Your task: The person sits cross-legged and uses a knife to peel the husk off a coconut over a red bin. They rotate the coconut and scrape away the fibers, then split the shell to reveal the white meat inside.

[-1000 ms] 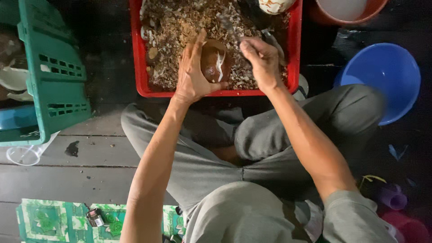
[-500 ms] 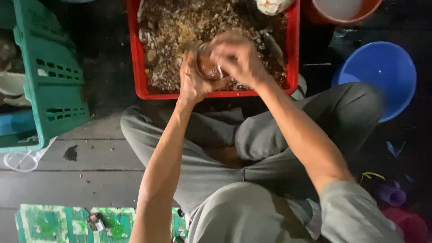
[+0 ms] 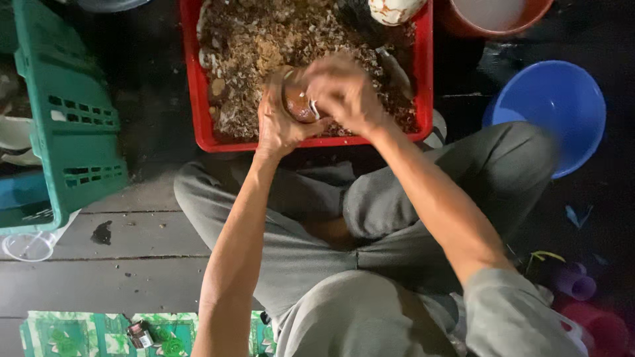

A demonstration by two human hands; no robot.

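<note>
Both hands are together over the red tray [image 3: 194, 106]: left hand [image 3: 281, 122] cups a brown shell [image 3: 299, 106], right hand [image 3: 344, 92] works it. Best keep it low over the tray.

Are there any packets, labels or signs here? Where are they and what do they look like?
Small packet: lies on the green patterned mat at the bottom left; little, boxy, dark and reddish, too small to tell more.
Labels, signs, screens: none show on the red tray, green crate or blue bowl.
Hands: the left hand and right hand hold a brown shell-like thing, no package.
</note>
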